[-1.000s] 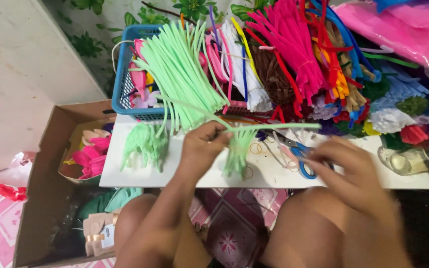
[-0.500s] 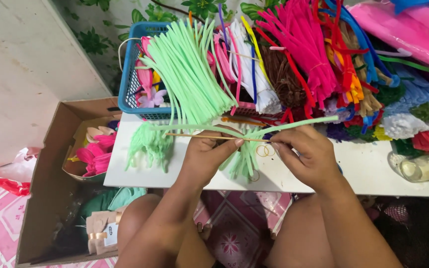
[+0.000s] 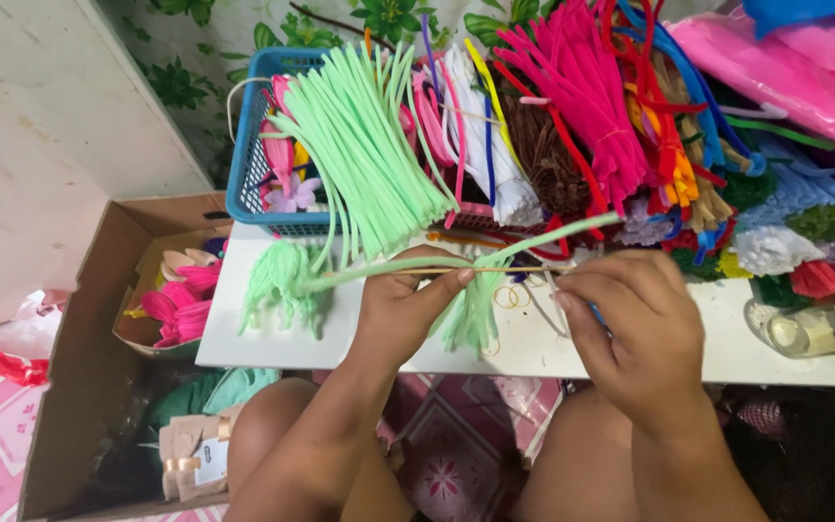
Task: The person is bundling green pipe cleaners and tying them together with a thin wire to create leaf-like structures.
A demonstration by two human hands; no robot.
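There is a single view, from a camera worn on the person's head. It looks steeply down and slightly forward over the person's own forearms and bare knees, which fill the bottom of the frame. The left hand [image 3: 400,311] and right hand [image 3: 636,324] sit close to the lens, near the centre. The white counter [image 3: 727,348] runs across the middle, its far edge toward the top, where the wall with a leaf pattern [image 3: 181,82] closes the view. At the left edge the view reaches down to an open cardboard box [image 3: 89,319] on the floor. With only one view, no part of the scene is shared.
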